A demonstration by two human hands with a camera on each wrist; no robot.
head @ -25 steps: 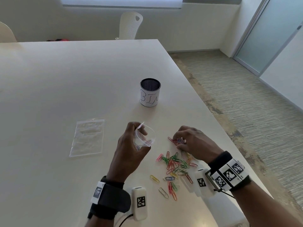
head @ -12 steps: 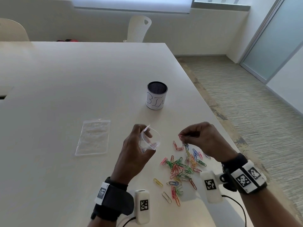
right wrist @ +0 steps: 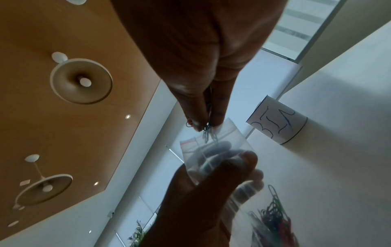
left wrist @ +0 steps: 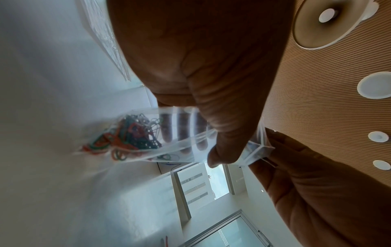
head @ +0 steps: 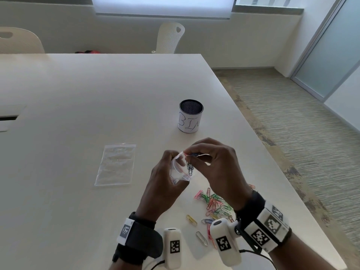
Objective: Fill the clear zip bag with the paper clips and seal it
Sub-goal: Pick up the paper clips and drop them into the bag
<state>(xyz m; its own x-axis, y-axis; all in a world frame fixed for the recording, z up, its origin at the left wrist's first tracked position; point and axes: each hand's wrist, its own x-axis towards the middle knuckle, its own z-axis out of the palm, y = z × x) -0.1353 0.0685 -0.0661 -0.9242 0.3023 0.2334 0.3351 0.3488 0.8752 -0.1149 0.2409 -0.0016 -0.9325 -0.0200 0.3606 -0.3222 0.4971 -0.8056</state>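
Note:
My left hand [head: 169, 172] grips a small clear zip bag [head: 180, 172] a little above the table, mouth open and facing up. My right hand [head: 191, 153] pinches a few linked paper clips [head: 190, 168], dark blue ones, which hang down into the bag's mouth. In the right wrist view the pinched clips [right wrist: 209, 135] dangle over the bag [right wrist: 213, 150]. A loose pile of coloured paper clips [head: 214, 205] lies on the table under my right wrist. In the left wrist view the thumb and fingers [left wrist: 184, 133] show through the bag [left wrist: 190, 142].
A second clear zip bag [head: 116, 165] lies flat on the white table [head: 78, 114] to the left. A mesh cup labelled BIN [head: 190, 118] stands behind my hands. The table's right edge runs close to the clip pile. Two white chairs stand at the far side.
My right hand picked up a few clips from the pile, rose and moved left to the bag's mouth. My left hand kept hold of the bag.

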